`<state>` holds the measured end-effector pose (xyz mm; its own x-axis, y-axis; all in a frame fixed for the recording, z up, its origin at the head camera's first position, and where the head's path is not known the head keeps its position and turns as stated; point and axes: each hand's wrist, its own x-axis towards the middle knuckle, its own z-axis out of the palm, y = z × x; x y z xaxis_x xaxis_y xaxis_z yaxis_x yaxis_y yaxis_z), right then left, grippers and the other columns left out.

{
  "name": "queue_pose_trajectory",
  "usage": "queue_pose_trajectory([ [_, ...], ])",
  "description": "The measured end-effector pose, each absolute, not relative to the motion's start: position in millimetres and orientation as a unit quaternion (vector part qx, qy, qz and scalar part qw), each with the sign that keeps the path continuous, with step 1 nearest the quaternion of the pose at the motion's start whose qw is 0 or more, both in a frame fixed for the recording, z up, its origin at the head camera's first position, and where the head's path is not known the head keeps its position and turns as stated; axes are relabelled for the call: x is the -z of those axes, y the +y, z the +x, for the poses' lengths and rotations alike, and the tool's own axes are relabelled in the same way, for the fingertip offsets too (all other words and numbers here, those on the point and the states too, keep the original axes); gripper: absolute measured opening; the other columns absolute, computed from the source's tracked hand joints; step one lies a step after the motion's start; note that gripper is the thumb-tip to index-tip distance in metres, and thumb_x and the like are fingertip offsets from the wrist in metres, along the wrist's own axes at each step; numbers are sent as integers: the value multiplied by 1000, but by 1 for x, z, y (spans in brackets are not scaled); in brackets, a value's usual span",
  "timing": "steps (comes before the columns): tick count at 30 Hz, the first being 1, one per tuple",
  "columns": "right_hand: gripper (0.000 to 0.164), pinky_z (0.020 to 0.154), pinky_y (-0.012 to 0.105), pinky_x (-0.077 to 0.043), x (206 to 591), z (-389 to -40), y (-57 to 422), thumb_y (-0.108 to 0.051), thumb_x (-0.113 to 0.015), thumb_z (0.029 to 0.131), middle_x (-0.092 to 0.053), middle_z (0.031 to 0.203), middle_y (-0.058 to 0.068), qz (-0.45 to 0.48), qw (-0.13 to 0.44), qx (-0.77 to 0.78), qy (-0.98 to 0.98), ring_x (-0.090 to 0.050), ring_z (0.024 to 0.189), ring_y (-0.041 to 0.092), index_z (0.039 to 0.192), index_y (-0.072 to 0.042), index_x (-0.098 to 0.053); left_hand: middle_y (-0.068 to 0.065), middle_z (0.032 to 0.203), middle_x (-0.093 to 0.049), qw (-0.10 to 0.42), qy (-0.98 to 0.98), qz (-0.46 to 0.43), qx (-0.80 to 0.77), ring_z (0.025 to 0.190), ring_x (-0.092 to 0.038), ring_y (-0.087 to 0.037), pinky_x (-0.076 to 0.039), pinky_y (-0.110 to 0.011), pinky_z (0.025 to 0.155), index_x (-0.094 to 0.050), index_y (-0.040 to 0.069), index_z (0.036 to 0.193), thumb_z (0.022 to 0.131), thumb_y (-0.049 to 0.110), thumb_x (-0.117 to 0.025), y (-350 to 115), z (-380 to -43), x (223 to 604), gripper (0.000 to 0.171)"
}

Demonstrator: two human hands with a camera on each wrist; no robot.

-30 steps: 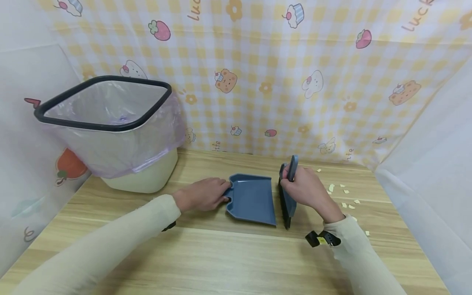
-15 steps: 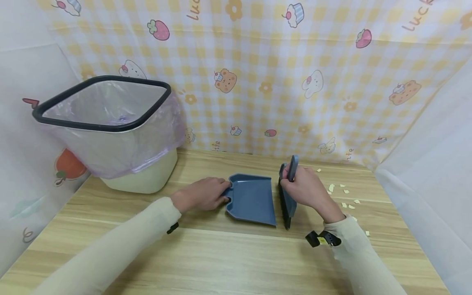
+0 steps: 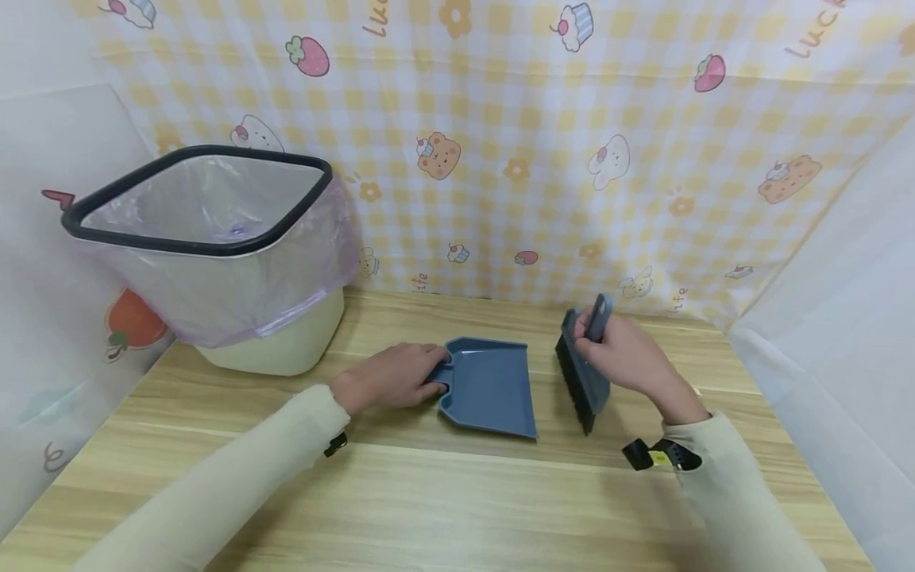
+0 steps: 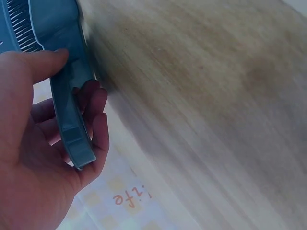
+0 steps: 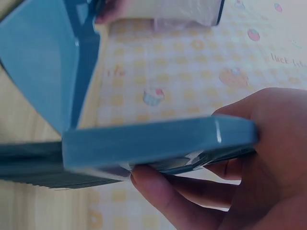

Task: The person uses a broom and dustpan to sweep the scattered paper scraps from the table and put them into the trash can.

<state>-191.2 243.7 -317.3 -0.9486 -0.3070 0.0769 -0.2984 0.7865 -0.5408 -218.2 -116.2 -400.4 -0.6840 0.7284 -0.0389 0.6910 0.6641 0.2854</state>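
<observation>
A blue-grey dustpan (image 3: 493, 388) lies flat on the wooden table, its wide lip facing right. My left hand (image 3: 391, 376) grips its short handle (image 4: 72, 124), fingers curled beneath and thumb on top in the left wrist view. To the right of the lip, my right hand (image 3: 629, 353) holds a matching hand brush (image 3: 595, 388) by its handle (image 5: 163, 141). The black bristles (image 3: 574, 381) point down toward the table, slanted, with a gap between them and the dustpan. One pale scrap (image 3: 697, 391) shows beside the right wrist; my hand and forearm cover the area around it.
At the back left stands a cream bin (image 3: 303, 338) with a black rim (image 3: 236, 248) and a purplish plastic liner (image 3: 286, 278). A yellow checked cloth (image 3: 500, 119) hangs behind the table (image 3: 443, 500), and white sheets hang at both sides.
My right hand has moved the brush rightward, away from the dustpan, and turned it so the bristles show. Several pale scraps seen earlier are now out of sight around that arm. The dustpan stays put.
</observation>
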Motion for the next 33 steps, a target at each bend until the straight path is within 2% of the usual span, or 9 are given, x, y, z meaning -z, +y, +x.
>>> queue_pose_trajectory([
  [10,1,71,42,-47,304,-190,294,-9,-64,103,-68,86,6,-136,-36,237,961,-60,74,24,103,-9,-65,-9,117,-72,65,909,393,-121,98,-69,-19,-59,-41,90,-65,0,132,112,25,-68,-115,-219,403,32],
  [15,8,76,55,-52,300,-192,323,-13,-63,104,-74,96,19,-110,-54,196,973,-69,85,38,110,-10,-68,-4,109,-71,60,907,401,-118,90,-64,-15,-56,-38,83,-67,3,125,112,24,-69,-114,-220,404,24],
  [19,11,77,65,-53,300,-197,342,-13,-60,105,-73,99,28,-89,-53,181,978,-70,88,47,111,-8,-68,-2,104,-70,57,904,405,-123,87,-62,-14,-54,-36,80,-67,5,120,111,23,-70,-114,-221,404,20],
  [27,7,68,63,-51,312,-212,362,-11,-60,108,-71,86,20,-86,-53,171,980,-65,73,42,108,-8,-66,0,100,-69,62,903,404,-130,83,-60,-14,-53,-34,77,-67,5,117,111,22,-70,-115,-221,403,18],
  [33,10,76,66,-49,328,-224,370,-7,-58,110,-72,93,19,-118,-76,166,976,-67,81,45,105,-8,-66,0,101,-69,63,904,402,-131,84,-61,-14,-54,-35,78,-67,6,118,111,23,-69,-114,-221,404,18],
])
